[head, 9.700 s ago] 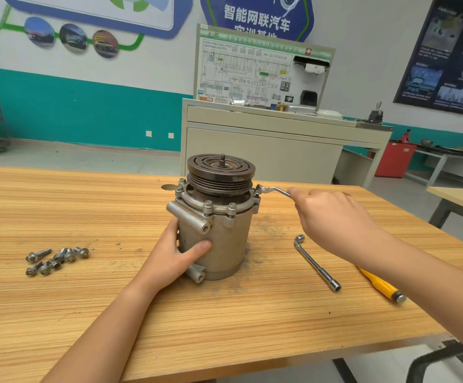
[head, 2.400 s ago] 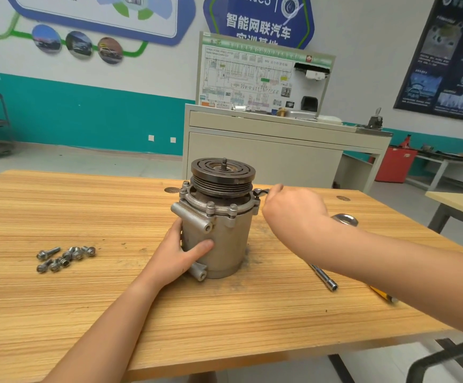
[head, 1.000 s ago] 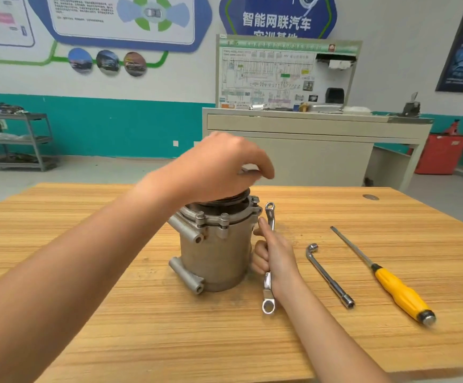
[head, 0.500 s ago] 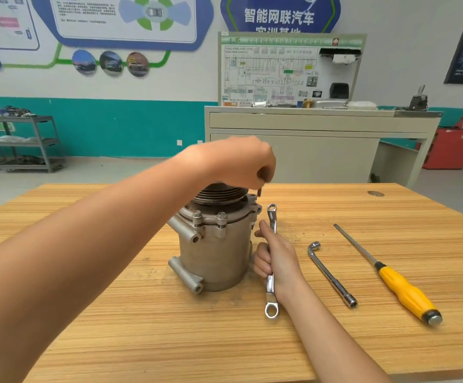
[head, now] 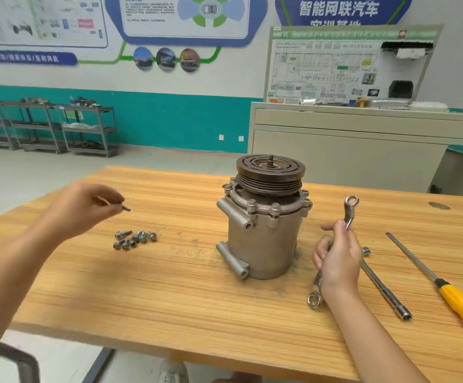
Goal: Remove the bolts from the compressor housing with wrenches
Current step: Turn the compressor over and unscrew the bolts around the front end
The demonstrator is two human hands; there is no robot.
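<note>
The grey compressor housing [head: 263, 236] stands upright mid-table, a dark grooved pulley [head: 270, 172] on top and bolts still in its flange. My left hand [head: 82, 207] hovers to its left, pinching a removed bolt [head: 126, 208] above a small pile of several loose bolts [head: 135, 239]. To the right of the housing my right hand [head: 336, 257] grips a double ring wrench [head: 350, 210], held upright with its lower ring near the tabletop.
An L-shaped socket wrench [head: 382, 286] and a long screwdriver with a yellow handle [head: 462, 302] lie on the wooden table [head: 183, 294] right of my right hand. A beige cabinet [head: 349, 150] stands behind the table; metal shelving carts [head: 59, 128] are far left.
My left hand has left the top of the housing and swung left with a bolt, now over the bolt pile. The right hand still holds the wrench beside the housing.
</note>
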